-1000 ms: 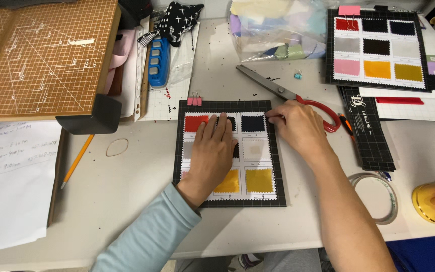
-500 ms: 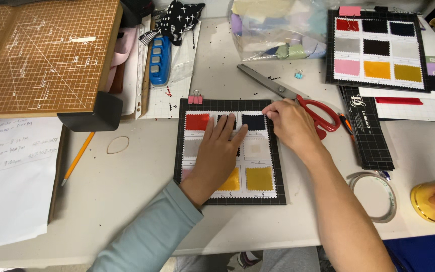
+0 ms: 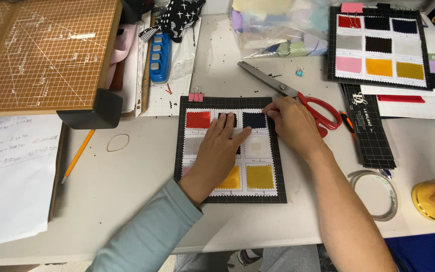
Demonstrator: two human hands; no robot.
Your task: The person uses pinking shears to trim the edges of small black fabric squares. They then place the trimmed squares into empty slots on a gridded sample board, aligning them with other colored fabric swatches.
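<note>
The left hand [image 3: 217,153] lies flat, palm down, on the swatch card [image 3: 230,149], its fingers spread and stretched toward the top row; its grip is open and holds nothing. The right hand [image 3: 290,123] rests at the card's upper right edge with fingers curled, fingertips pressing near the navy swatch [image 3: 254,120]; I cannot tell whether they pinch anything. The card is black with a white grid of pinked fabric squares: red [image 3: 198,120], navy, pale grey, cream and two yellows show. It lies flat in the middle of the worktop [image 3: 142,201], a pink clip [image 3: 195,96] at its top edge. Red-handled scissors [image 3: 298,95] lie just beyond the right hand.
</note>
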